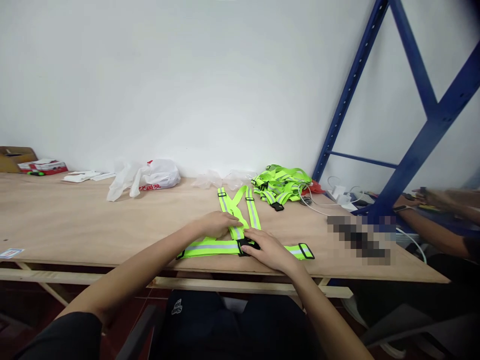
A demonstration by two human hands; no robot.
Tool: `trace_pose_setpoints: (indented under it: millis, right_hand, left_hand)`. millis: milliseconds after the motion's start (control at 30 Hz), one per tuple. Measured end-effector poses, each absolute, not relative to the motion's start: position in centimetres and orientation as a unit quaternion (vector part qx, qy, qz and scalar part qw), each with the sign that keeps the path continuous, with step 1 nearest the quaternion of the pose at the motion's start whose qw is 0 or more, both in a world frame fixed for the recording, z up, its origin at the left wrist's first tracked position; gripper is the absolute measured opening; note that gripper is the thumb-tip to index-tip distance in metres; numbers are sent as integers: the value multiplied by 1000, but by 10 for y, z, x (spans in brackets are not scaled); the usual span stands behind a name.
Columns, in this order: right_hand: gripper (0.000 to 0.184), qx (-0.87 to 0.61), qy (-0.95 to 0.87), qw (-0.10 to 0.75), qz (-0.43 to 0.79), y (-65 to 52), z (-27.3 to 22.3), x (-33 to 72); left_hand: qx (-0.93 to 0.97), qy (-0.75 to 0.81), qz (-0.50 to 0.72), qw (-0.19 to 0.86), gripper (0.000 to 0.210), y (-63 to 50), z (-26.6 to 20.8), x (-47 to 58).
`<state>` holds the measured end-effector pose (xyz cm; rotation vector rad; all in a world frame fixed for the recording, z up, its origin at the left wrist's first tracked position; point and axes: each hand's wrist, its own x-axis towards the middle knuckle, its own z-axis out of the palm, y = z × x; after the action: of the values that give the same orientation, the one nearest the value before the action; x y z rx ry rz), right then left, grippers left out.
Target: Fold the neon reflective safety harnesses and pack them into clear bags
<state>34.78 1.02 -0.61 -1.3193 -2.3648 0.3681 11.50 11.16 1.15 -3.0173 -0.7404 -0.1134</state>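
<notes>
A neon-yellow reflective vest made of elastic straps [210, 247] lies spread on the table before me. Its shoulder straps cross and point away from me, while the waist belt runs sideways along the near edge. My left hand [219, 224] rests flat on the crossed straps, fingers stretched to the right. Over the belt's middle lies my right hand [270, 251], its thumb and fingers apart at the black buckle [244, 246], which they partly cover. Black adjuster sliders [306, 251] show on the straps and at the belt's right end.
A heap of similar neon straps [283, 182] lies behind, at the right. Clear plastic bags [221, 179], a white shopping bag [161, 174] and a red-and-white box [43, 166] line the wall. A blue metal rack [348, 90] stands right, with another person's arm [427, 227] beyond it.
</notes>
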Motion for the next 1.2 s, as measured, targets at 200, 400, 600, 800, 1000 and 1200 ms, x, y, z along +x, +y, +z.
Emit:
trace_pose_setpoints:
  millis: [200,400,600,800,1000,1200]
  right_hand:
    - [44,-470,-848,207,132,11,-6,348]
    - [44,-476,-843,209,136,9,-4,347]
    - [43,-475,-842,218,136,11,-5,348]
    - [39,-475,-842,219,129,11,-6,347]
    - [51,-506,-818,221,160,8,-2,346]
    - [65,-504,-820,213,165,6,1,345]
  left_hand:
    - [-977,-188,-49,85,34,108,13,126]
    - [-957,-230,-77,159,22,112,4,123]
    - [-953,-235,-100,164,20,119,-3,115]
    - [-937,-278,-137,159,21,121,-10,113]
    - [-935,-295,-150,127,31,117,-10,121]
    - [-949,-268,-119,117,34,115,-4,118]
